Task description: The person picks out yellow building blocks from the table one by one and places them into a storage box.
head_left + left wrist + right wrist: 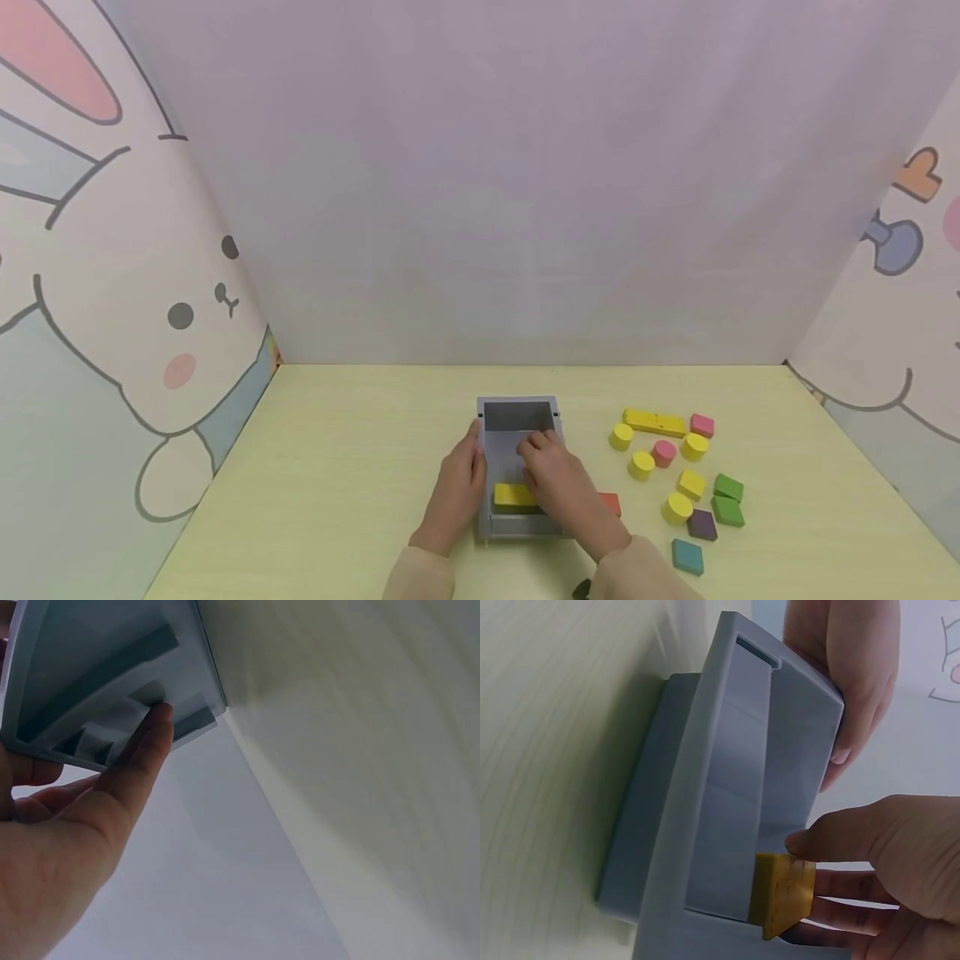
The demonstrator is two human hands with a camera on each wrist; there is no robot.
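Note:
A grey open box (521, 523) is in the middle front of the head view. My left hand (457, 482) grips its left side; in the left wrist view the fingers (139, 761) reach against the outside of the box. Over the box's right side is my right hand (558, 483). In the right wrist view its thumb lies at the edge of a yellow block (787, 892), and the other fingers pass behind it. From the head, that yellow block (514, 497) shows crosswise inside the box's near end, its right part hidden by the hand.
Right of the box lie a long yellow piece (654, 422), several yellow cylinders (677, 508), a pink cylinder (663, 453), green blocks (727, 510), a purple block (702, 524) and a teal block (687, 557). A red block (611, 504) shows beside the right wrist.

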